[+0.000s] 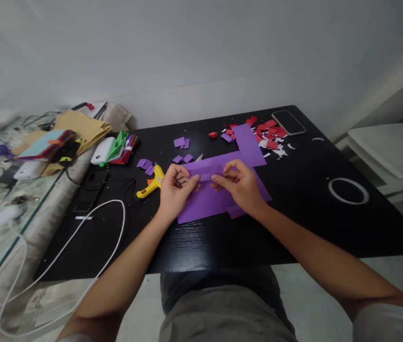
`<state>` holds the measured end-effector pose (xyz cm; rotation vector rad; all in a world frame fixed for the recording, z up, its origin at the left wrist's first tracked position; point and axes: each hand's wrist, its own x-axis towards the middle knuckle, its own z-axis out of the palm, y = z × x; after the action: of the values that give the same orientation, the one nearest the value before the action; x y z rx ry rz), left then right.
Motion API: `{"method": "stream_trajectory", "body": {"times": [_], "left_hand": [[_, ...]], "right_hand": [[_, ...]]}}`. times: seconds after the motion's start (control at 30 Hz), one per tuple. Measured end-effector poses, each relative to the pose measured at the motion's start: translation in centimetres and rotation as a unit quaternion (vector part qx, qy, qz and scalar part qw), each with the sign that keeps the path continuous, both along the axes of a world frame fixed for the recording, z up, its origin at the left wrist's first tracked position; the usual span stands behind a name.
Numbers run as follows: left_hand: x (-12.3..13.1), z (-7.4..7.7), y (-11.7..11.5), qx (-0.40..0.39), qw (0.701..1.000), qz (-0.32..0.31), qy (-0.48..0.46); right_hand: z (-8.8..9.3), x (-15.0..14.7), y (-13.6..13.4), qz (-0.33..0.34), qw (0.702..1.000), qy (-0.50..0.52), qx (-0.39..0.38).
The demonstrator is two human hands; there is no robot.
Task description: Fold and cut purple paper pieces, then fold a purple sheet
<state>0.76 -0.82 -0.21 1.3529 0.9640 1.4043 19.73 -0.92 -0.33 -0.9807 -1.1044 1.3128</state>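
Between the fingertips of my left hand (176,190) and my right hand (238,185) is a purple paper strip (206,171), stretched crosswise. Each hand pinches one end with thumb and fingers. Larger purple sheets (201,206) lie flat on the black table just below. Another purple piece (249,145) sits beyond my right hand, overlapping the sheets. A yellow glue gun (153,183) rests beside my left hand. The silver tip of a tool, perhaps scissors (200,157), pokes out behind the strip; the rest is hidden.
Small cut purple pieces (180,142) are scattered at the back. Red and white scraps (270,135) lie near a phone (288,122). A tape ring (348,191) is at right. Bundled coloured paper (125,148), a dark phone (89,192) and a white cable (121,223) are at left.
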Motion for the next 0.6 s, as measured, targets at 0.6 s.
{"method": "stream_trajectory", "body": {"times": [0.6], "left_hand": [[-0.22,0.20,0.23,0.020,1.000,-0.012,0.017]], "right_hand": [[-0.31,0.05,0.04,0.018,0.998,-0.036,0.052]]}}
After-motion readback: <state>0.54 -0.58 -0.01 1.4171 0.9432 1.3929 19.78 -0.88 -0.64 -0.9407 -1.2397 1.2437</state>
